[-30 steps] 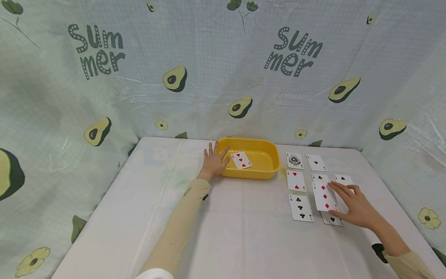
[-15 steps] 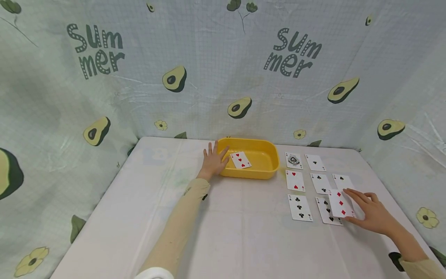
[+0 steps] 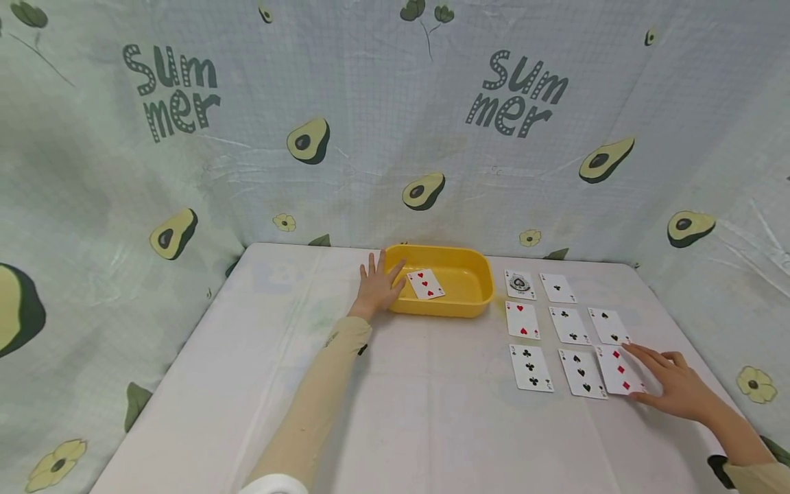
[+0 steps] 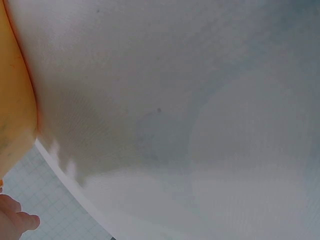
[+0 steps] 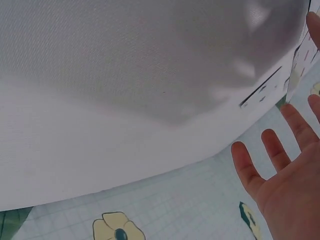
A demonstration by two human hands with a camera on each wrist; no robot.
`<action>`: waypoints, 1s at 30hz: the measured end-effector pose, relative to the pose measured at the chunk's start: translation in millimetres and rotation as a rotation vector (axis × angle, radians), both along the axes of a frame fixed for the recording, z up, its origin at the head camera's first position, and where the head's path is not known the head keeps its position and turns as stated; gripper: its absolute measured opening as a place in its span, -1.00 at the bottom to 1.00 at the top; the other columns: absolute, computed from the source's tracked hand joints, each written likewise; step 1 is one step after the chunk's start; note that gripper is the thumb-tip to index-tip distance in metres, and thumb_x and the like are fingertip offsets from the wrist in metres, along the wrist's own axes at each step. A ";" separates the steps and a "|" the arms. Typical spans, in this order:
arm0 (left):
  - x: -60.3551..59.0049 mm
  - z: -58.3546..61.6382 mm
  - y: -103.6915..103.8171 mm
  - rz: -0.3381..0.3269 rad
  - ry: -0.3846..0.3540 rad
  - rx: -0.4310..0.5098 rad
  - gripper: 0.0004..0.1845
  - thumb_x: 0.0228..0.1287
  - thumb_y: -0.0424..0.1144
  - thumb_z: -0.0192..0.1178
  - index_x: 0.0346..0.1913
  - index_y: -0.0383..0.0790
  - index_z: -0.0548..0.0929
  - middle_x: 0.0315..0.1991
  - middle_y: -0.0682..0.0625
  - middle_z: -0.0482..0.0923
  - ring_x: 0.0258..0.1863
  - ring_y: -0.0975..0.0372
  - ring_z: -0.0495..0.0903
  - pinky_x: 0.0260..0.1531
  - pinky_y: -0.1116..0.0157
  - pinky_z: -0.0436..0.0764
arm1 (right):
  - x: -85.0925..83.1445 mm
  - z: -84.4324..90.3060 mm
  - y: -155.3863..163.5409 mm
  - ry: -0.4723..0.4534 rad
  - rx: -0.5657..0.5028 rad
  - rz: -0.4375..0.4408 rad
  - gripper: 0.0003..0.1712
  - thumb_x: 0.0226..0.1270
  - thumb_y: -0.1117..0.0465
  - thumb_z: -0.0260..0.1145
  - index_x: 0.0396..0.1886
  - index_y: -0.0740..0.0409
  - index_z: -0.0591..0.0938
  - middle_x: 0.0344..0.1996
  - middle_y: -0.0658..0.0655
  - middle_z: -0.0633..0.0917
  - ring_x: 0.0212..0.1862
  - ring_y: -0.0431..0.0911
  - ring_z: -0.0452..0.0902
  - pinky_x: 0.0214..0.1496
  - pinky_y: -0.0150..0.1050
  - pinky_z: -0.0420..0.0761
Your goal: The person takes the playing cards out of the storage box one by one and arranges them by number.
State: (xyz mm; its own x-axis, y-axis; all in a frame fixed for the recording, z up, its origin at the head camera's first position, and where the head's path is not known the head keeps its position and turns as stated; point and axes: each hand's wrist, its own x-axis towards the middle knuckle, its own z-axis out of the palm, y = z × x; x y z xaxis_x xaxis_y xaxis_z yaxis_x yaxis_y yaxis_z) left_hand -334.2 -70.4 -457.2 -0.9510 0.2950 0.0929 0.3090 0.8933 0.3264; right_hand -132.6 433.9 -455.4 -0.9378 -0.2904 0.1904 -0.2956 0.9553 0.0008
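The right hand (image 3: 675, 387) lies flat, fingers straight, on the diamond card (image 3: 619, 369), far right of the yellow tray (image 3: 476, 302). The left hand (image 3: 376, 288) rests open against the tray's left rim, seemingly gripping nothing.

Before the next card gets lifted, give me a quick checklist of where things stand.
1. Left hand steadies the tub at its left rim: ok.
2. Tub holds one heart card, face up: ok.
3. Right hand has straight fingers on the diamond card, no grip: ok.
4. Diamond card lies flat in the grid's near right spot: ok.
5. Grid cards overlap none: ok.
6. Diamond card's rank: cannot tell.
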 end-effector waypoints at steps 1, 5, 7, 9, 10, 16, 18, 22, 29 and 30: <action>0.2 0.0 0.1 0.000 -0.002 0.001 -0.47 0.35 0.02 -0.23 0.36 0.12 0.07 0.41 -0.24 -0.24 0.36 -0.22 -0.30 0.26 -0.18 -0.16 | 0.3 -1.0 1.5 -0.013 0.003 -0.009 0.09 -0.30 -0.01 0.49 0.31 -0.04 0.16 0.04 0.26 0.41 -0.14 0.13 0.25 -0.30 0.06 0.38; 0.5 -0.1 -0.1 0.001 -0.007 0.000 -0.47 0.35 0.02 -0.24 0.37 0.13 0.06 0.41 -0.24 -0.25 0.36 -0.22 -0.30 0.26 -0.18 -0.16 | 0.6 -4.1 7.2 -0.073 -0.003 -0.039 0.10 -0.27 -0.06 0.47 0.33 -0.05 0.12 0.02 0.31 0.42 -0.13 0.18 0.24 -0.28 0.09 0.39; 0.3 0.0 -0.2 0.001 0.000 -0.003 -0.47 0.35 0.02 -0.24 0.37 0.12 0.06 0.41 -0.24 -0.24 0.36 -0.22 -0.29 0.26 -0.18 -0.15 | 0.8 -5.3 9.8 -0.098 -0.010 -0.046 0.11 -0.26 -0.07 0.46 0.34 -0.08 0.09 0.02 0.32 0.41 -0.12 0.20 0.23 -0.28 0.11 0.38; 0.4 0.5 -0.2 0.001 0.006 -0.006 -0.47 0.35 0.02 -0.24 0.36 0.12 0.07 0.41 -0.25 -0.23 0.36 -0.22 -0.28 0.26 -0.18 -0.14 | 0.7 -6.3 12.3 -0.097 -0.019 -0.041 0.10 -0.26 -0.07 0.46 0.33 -0.06 0.11 0.01 0.32 0.43 -0.11 0.20 0.23 -0.26 0.10 0.37; 0.4 0.7 -0.2 0.001 0.008 -0.006 -0.47 0.35 0.02 -0.24 0.36 0.12 0.07 0.41 -0.25 -0.23 0.36 -0.22 -0.28 0.26 -0.18 -0.14 | 0.7 -6.8 13.4 -0.103 -0.023 -0.039 0.11 -0.26 -0.06 0.46 0.33 -0.07 0.10 0.01 0.33 0.43 -0.11 0.20 0.23 -0.26 0.10 0.36; 0.2 1.2 0.2 0.001 0.008 -0.009 -0.47 0.36 0.04 -0.25 0.36 0.13 0.07 0.41 -0.24 -0.23 0.36 -0.22 -0.28 0.26 -0.18 -0.13 | -0.6 -9.0 17.7 -0.173 -0.037 -0.060 0.13 -0.25 -0.02 0.45 0.35 -0.11 0.05 0.03 0.38 0.43 -0.07 0.25 0.20 -0.24 0.16 0.35; 0.0 0.7 0.5 0.003 0.005 -0.012 -0.47 0.36 0.05 -0.26 0.36 0.13 0.06 0.41 -0.24 -0.23 0.36 -0.22 -0.28 0.26 -0.18 -0.13 | -1.0 -9.0 18.2 -0.207 -0.041 -0.072 0.13 -0.23 -0.01 0.44 0.36 -0.12 0.02 0.04 0.41 0.41 -0.07 0.29 0.19 -0.26 0.19 0.36; -0.3 -0.2 0.2 0.003 0.005 -0.017 -0.47 0.35 0.06 -0.26 0.37 0.13 0.06 0.41 -0.25 -0.22 0.36 -0.22 -0.27 0.26 -0.18 -0.13 | -2.1 -8.0 17.6 -0.237 -0.041 -0.084 0.12 -0.21 0.01 0.43 0.36 -0.12 0.01 0.05 0.42 0.40 -0.06 0.32 0.19 -0.29 0.22 0.37; -0.9 -0.5 -0.4 -0.002 0.014 -0.010 -0.47 0.35 0.05 -0.25 0.36 0.13 0.07 0.41 -0.26 -0.21 0.36 -0.22 -0.27 0.26 -0.19 -0.12 | -1.9 -5.1 16.2 -0.283 -0.047 -0.114 0.14 -0.19 0.01 0.42 0.37 -0.11 -0.03 0.07 0.44 0.36 -0.05 0.35 0.16 -0.27 0.25 0.35; -1.1 -0.6 -0.6 -0.001 0.013 -0.010 -0.47 0.35 0.05 -0.26 0.36 0.13 0.07 0.41 -0.26 -0.22 0.36 -0.22 -0.27 0.26 -0.19 -0.12 | -1.7 -5.0 16.4 -0.285 -0.049 -0.112 0.13 -0.19 0.01 0.42 0.37 -0.10 -0.03 0.08 0.44 0.36 -0.04 0.35 0.16 -0.26 0.25 0.35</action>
State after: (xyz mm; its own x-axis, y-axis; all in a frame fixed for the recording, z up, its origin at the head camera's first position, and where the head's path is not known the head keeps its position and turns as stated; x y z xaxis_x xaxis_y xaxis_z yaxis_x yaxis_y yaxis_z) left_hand -335.3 -71.0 -457.9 -0.9495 0.2967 0.1021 0.3138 0.8962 0.3135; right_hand -134.3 450.3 -460.3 -0.9811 -0.1788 -0.0733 -0.1699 0.9789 -0.1140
